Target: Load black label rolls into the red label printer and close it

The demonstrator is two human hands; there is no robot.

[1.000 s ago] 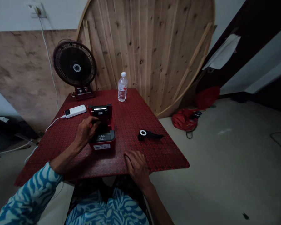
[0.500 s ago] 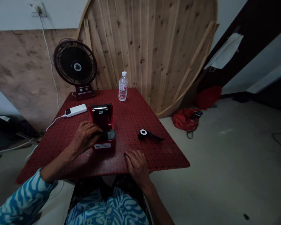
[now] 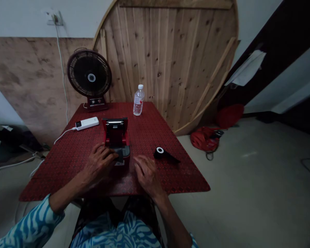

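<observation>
A small red and black label printer (image 3: 125,151) stands near the front of the table with its lid (image 3: 115,122) raised. My left hand (image 3: 101,161) is at its front left, fingers bent around what looks like a dark strip (image 3: 120,157) that hangs over the front edge and covers part of the white sticker. The fingertips hide where that strip begins. Just right of the printer, my right hand (image 3: 146,171) is loosely curled over the table, with nothing visible in it. Farther right lies a black roll (image 3: 159,153) with a white core and a loose tail.
On the red patterned table (image 3: 155,131) are a white power bank (image 3: 88,123) with a cable, a dark fan (image 3: 89,77) and a water bottle (image 3: 138,101). A round wooden board (image 3: 167,62) leans behind. A red bag (image 3: 203,138) lies on the floor.
My left hand has shifted down across the printer's front, and a dark piece now overlaps the sticker. My right hand has moved a little closer to the printer. The view has tilted slightly.
</observation>
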